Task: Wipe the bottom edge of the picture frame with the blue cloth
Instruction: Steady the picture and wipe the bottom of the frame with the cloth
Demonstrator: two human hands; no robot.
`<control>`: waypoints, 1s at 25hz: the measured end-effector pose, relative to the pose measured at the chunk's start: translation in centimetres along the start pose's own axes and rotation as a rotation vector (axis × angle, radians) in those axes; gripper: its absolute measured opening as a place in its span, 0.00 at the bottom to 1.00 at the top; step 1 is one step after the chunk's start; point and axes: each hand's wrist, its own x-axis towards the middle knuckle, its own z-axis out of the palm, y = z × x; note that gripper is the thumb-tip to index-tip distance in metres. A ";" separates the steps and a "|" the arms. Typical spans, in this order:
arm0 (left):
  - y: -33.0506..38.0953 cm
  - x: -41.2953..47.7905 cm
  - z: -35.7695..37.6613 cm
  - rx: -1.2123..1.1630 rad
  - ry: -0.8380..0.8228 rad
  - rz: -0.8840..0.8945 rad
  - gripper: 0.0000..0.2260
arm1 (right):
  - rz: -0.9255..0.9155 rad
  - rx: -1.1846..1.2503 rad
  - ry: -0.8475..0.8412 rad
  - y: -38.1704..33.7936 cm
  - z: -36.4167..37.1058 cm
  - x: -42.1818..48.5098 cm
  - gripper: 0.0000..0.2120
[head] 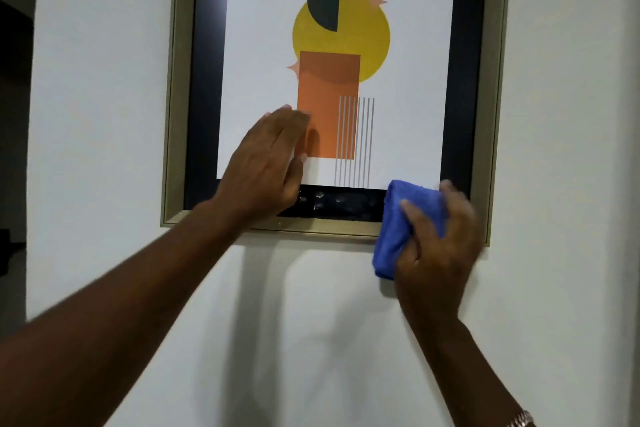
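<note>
A gold-edged picture frame with a black mat and an abstract print hangs on a white wall. My right hand grips a folded blue cloth and presses it against the frame's bottom edge near the right corner. My left hand lies flat on the glass at the lower left of the print, fingers together and pointing up and to the right. Smudges show on the black mat between my two hands.
White wall surrounds the frame on every side. A dark doorway or opening lies at the far left. A watch band sits on my right wrist.
</note>
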 end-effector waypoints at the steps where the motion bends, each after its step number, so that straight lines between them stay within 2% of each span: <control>1: -1.1 0.5 0.2 0.034 -0.073 0.036 0.26 | -0.065 -0.005 -0.031 -0.2 0.6 -0.5 0.13; 4: -3.9 2.4 0.7 0.232 -0.153 0.165 0.31 | -0.079 -0.041 -0.128 -0.2 2.0 -2.5 0.23; 8: -5.6 3.7 1.0 0.426 -0.092 0.252 0.34 | -0.019 -0.092 -0.047 -0.3 4.2 -3.1 0.28; 12: -5.7 3.7 1.3 0.439 -0.041 0.279 0.35 | -0.102 -0.113 0.001 -0.3 5.1 -3.8 0.25; 15: -5.9 3.7 1.4 0.433 -0.030 0.285 0.35 | -0.008 -0.059 0.073 -1.3 5.7 -3.6 0.23; 19: -6.1 3.5 1.5 0.447 -0.022 0.306 0.35 | -0.110 -0.079 0.042 -1.4 5.9 -4.0 0.22; 22: -6.3 3.9 1.2 0.442 -0.037 0.340 0.36 | 0.007 -0.034 0.094 -2.9 6.7 -3.7 0.22; 25: -7.1 4.1 0.6 0.455 -0.053 0.414 0.36 | -0.069 -0.062 0.065 -3.2 6.9 -4.3 0.22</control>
